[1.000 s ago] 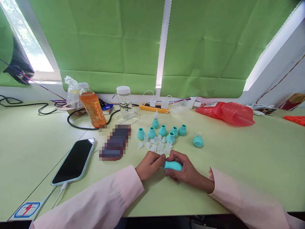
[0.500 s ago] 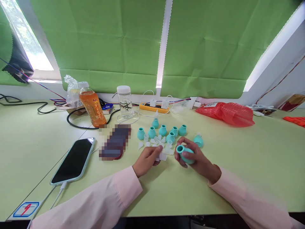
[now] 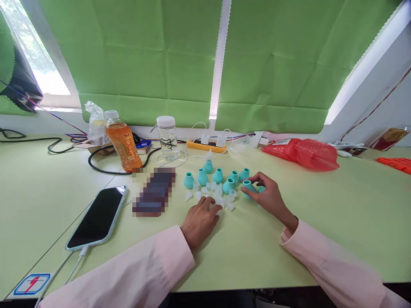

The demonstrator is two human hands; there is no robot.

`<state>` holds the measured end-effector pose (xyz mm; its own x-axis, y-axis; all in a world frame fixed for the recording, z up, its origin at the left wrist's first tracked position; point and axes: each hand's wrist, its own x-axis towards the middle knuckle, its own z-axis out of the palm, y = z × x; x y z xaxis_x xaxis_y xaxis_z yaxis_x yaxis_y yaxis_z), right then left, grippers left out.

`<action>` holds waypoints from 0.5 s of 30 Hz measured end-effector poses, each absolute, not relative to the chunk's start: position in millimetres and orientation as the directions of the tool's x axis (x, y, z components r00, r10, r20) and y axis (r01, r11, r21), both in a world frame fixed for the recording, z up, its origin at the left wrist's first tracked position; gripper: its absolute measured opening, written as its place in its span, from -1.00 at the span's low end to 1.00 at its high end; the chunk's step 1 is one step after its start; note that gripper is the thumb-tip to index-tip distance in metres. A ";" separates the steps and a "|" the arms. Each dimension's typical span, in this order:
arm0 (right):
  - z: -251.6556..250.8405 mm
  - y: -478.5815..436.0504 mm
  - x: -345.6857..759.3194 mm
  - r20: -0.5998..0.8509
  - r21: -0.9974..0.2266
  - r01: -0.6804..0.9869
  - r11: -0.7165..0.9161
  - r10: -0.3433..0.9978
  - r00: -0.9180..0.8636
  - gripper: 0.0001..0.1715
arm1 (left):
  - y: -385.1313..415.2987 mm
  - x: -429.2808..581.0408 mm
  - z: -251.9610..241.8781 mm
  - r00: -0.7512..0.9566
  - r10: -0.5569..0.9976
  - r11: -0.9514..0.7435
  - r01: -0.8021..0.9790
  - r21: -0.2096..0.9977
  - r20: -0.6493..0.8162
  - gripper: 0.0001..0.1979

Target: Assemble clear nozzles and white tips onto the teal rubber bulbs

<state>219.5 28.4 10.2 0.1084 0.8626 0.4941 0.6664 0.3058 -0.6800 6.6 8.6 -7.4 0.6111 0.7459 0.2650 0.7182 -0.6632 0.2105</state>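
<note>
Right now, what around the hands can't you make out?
Head view only:
Dark object beside the phone: pixelated, unidentifiable.
Teal bulb in the right hand: fingers hide its lower body.
Clear tips under the left hand: too small, partly covered; grip unclear.
Orange item, far right: cut by the frame edge.

Red lightning-bolt symbol in blue frame on white sticker (image 3: 32, 284), near-left edge of table (image 3: 45, 201). Red logo and print on orange bottle (image 3: 123, 146): illegible. Print on white label (image 3: 284, 141) atop red bag (image 3: 308, 155): illegible.
</note>
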 end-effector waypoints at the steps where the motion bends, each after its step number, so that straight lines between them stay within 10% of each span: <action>1: 7.7 30.3 220.3 0.483 -0.677 0.674 0.295 0.869 0.105 -0.75 | 8.9 6.4 -8.1 0.605 0.747 -0.660 0.722 0.207 0.276 -0.75; 9: -4.4 38.4 222.0 0.480 -0.668 0.677 0.309 0.874 0.075 -0.76 | 7.7 4.4 -10.3 0.592 0.715 -0.687 0.695 0.214 0.372 -0.71; 15: 11.7 42.0 206.9 0.738 -0.277 0.834 0.478 0.661 -0.134 -0.81 | 7.5 5.7 -11.9 0.592 0.687 -0.707 0.679 0.199 0.421 -0.76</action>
<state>206.9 42.0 11.7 -0.1339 0.6613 0.7381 0.8336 0.4779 -0.2770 5.7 7.5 -11.9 0.5922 0.6871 0.4210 0.6788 -0.7069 0.1988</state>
